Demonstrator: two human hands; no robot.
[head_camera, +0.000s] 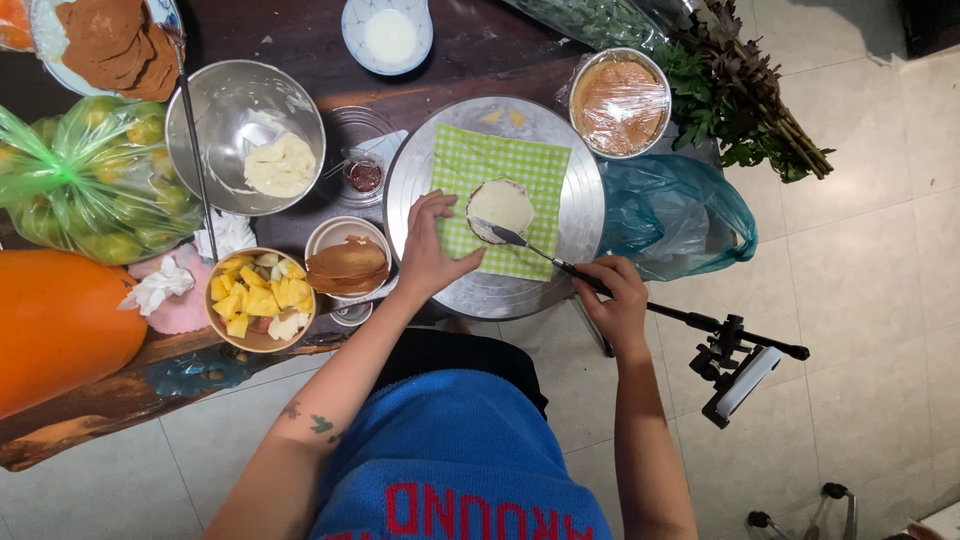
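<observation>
A small round cake layer (501, 207) covered with white cream lies on a green checked cloth (505, 165) on a round metal turntable (590, 200). My left hand (430, 250) rests flat on the cloth, fingertips beside the cake's left edge. A thin palette knife (530, 247) is gripped in my right hand (615, 300), and its blade tip touches the cake's lower edge.
A steel bowl of cream (245, 135), a bowl of cut yellow fruit (258, 298), a bowl of brown cake rounds (347, 265), a plastic-wrapped dish (620, 100), a bag of green fruit (95, 180), herbs (740, 90) and a blue bag (670, 215) crowd the wooden table. A phone stand (740, 370) stands on the tiled floor.
</observation>
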